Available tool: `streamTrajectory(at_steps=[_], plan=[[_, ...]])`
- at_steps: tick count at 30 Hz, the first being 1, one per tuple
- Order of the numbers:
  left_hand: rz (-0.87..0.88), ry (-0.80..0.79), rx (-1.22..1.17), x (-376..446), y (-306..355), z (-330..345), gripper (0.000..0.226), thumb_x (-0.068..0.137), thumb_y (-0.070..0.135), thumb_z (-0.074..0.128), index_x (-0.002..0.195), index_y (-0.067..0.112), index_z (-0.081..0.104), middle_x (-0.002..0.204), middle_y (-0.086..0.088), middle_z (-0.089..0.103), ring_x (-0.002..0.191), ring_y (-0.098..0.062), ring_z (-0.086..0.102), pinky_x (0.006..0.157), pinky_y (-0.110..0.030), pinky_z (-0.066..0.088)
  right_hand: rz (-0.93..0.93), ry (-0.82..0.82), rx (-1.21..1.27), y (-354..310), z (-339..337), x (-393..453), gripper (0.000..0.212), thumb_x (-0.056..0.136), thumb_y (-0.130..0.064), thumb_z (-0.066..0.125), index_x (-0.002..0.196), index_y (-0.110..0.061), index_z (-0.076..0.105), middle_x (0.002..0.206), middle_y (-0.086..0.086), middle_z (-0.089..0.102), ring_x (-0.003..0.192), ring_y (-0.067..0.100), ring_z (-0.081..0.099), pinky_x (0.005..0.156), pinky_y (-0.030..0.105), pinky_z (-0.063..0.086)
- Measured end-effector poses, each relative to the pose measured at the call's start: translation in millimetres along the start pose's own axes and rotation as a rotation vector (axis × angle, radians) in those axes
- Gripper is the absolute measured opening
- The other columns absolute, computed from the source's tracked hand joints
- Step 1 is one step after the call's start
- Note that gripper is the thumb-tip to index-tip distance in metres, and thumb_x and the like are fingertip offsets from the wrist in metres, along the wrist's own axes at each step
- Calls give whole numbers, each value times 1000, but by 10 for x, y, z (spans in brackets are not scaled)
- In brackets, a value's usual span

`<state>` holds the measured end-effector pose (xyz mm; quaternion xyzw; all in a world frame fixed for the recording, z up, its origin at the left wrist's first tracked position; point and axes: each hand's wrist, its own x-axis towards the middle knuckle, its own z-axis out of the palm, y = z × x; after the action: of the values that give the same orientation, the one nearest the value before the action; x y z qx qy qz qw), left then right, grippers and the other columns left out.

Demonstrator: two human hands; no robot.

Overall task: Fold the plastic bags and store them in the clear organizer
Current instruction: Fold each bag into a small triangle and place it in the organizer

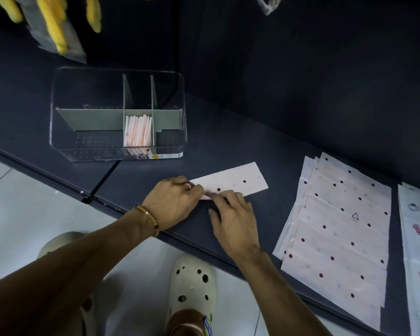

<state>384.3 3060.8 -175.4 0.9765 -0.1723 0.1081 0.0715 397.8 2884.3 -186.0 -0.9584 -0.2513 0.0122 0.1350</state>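
A pale pink dotted plastic bag (238,181), folded into a long strip, lies on the dark table. My left hand (174,202) pinches the strip's near-left end. My right hand (233,217) presses flat fingers on the strip's lower edge beside it. The clear organizer (58,132) stands at the back left with grey dividers. Several folded pink bags (138,130) stand upright in its middle front compartment. A stack of flat dotted bags (337,221) lies to the right.
A second pile of white bags with small printed figures (417,238) lies at the far right. Yellow packaged items (54,25) hang at the top left. The table's front edge (192,241) runs diagonally above the tiled floor and my cream clog (192,284).
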Motion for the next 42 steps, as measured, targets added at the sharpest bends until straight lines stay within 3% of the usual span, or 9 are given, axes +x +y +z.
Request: streamTrajectory(at_steps=[2, 6, 9, 13, 21, 27, 31, 36, 42], plan=[[-37, 10, -69, 8, 14, -27, 9, 83, 21, 67, 84, 12, 65, 60, -3, 62, 66, -27, 61, 47, -32, 47, 83, 16, 114, -79, 25, 31, 23, 94, -24, 56, 113, -17, 67, 108, 0, 61, 102, 20, 54, 85, 35, 45], [-424, -128, -578, 14, 37, -43, 38, 74, 66, 55, 80, 29, 62, 76, 8, 61, 79, -9, 55, 71, -28, 43, 322, 129, 484, 13, -13, 110, 10, 93, -13, 57, 89, -13, 67, 82, -1, 67, 76, 19, 59, 67, 32, 46], [-595, -118, -970, 65, 84, -14, 20, 79, 40, 69, 90, 24, 73, 88, 10, 72, 86, -3, 65, 82, -29, 52, 509, 21, 892, 201, -106, 173, 15, 94, -14, 57, 82, -17, 64, 81, -4, 69, 72, 11, 62, 60, 28, 52], [-665, -98, -722, 149, 172, 99, 20, 90, 25, 60, 74, 12, 65, 75, -1, 67, 73, -19, 62, 73, -37, 51, 700, 25, 1015, 282, -108, 193, 16, 93, -16, 62, 77, -18, 65, 81, -1, 71, 68, 10, 65, 52, 19, 52], [-870, -111, -534, 171, 241, 137, 6, 73, 30, 68, 75, 29, 63, 78, 9, 68, 79, -17, 63, 70, -30, 54, 616, 14, 534, 179, -70, 379, 9, 88, -24, 64, 80, -23, 68, 65, -18, 60, 66, 6, 58, 63, 19, 41], [-482, -63, -242, 41, 132, 243, 47, 76, 36, 67, 119, 20, 55, 126, -2, 48, 119, -24, 42, 93, -38, 39, 662, -90, 490, 210, -80, 552, 6, 86, -28, 67, 82, -23, 66, 75, -10, 63, 73, 12, 60, 57, 21, 43], [-253, -190, -193, 93, 14, 315, 49, 92, 32, 48, 139, 22, 42, 156, -4, 22, 145, -22, 13, 117, -38, 10, 684, -122, 429, 206, -42, 631, 11, 89, -30, 63, 82, -22, 65, 81, -3, 65, 73, 17, 57, 64, 25, 45], [-146, -243, 2, 155, 3, 302, 48, 96, 39, 34, 139, 19, 42, 145, -5, 40, 130, -28, 35, 103, -41, 30, 711, -94, 414, 209, -49, 650, 13, 86, -34, 66, 89, -22, 63, 86, -2, 64, 84, 20, 61, 65, 27, 44], [-262, -145, 50, 149, 181, 217, 36, 89, 36, 50, 110, 10, 64, 107, -9, 59, 92, -29, 52, 76, -40, 45, 357, 382, 154, 130, 26, 204, 21, 89, -17, 64, 107, -7, 67, 113, 9, 64, 100, 29, 58, 78, 41, 47]])
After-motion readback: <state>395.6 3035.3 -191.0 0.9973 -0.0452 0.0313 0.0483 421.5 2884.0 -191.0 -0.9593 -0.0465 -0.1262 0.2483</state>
